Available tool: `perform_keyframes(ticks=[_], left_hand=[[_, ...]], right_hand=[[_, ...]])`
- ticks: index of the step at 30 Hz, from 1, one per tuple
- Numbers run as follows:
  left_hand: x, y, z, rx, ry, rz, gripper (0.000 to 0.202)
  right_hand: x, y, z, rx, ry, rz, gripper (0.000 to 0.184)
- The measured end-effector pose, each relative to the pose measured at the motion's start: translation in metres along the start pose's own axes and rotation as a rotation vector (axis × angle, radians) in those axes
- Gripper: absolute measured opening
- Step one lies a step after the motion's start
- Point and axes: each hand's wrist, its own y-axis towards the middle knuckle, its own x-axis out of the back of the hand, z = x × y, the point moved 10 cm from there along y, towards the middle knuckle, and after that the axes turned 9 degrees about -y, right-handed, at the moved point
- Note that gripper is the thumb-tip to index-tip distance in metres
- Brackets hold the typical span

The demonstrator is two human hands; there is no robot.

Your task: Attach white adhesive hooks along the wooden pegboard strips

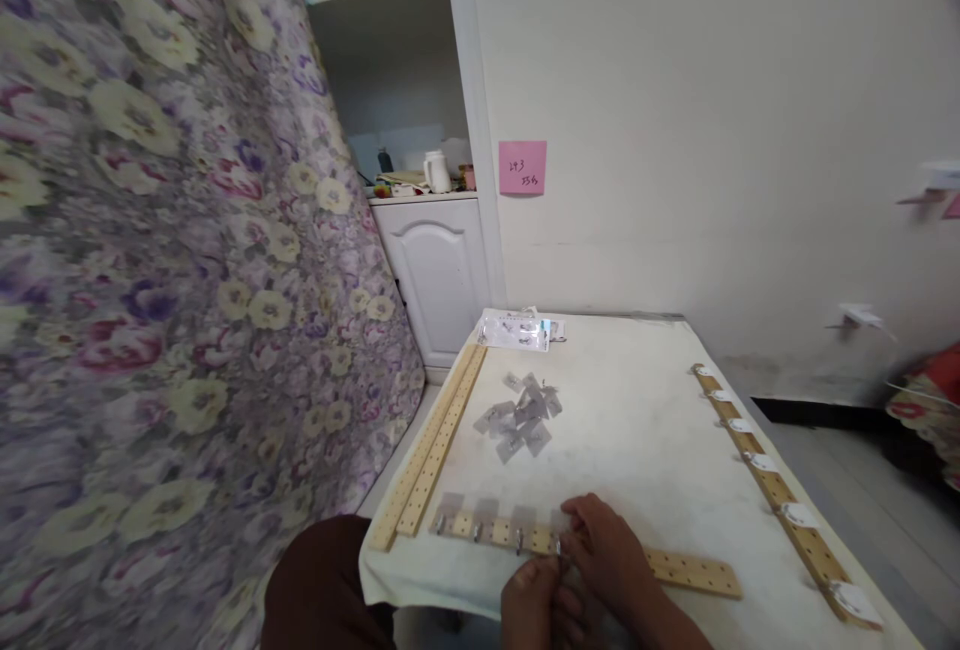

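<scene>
A wooden strip with two rows of holes (694,572) lies crosswise near the table's front edge. Several small metal pieces, such as one metal piece (519,540), sit along its left part, each with a clear plastic square (486,508) behind it. My left hand (531,602) is closed at the strip's front edge, its fingertips pinching at a small metal piece (558,546). My right hand (606,552) reaches over the strip, fingers bent together against that same piece; its hold is partly hidden.
A loose heap of clear squares with metal bits (525,415) lies mid-table. Two bare holed strips (442,435) run along the left edge. Another strip (802,540) at the right carries several white tags (799,514). Clear packaging (514,330) lies at the back.
</scene>
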Motion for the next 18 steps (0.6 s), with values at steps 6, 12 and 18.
perform_keyframes(ticks=[6,12,18], left_hand=[[0.002,0.002,0.003,0.016,0.023,0.001,0.042],[0.002,0.003,0.002,0.005,0.054,0.015,0.044],[0.002,0.006,0.005,0.017,0.044,0.03,0.046]], right_hand=[[-0.001,0.002,-0.004,-0.024,0.015,0.004,0.026],[-0.009,0.007,-0.015,-0.117,0.063,0.062,0.026],[-0.01,0.009,-0.018,-0.155,0.079,0.09,0.025]])
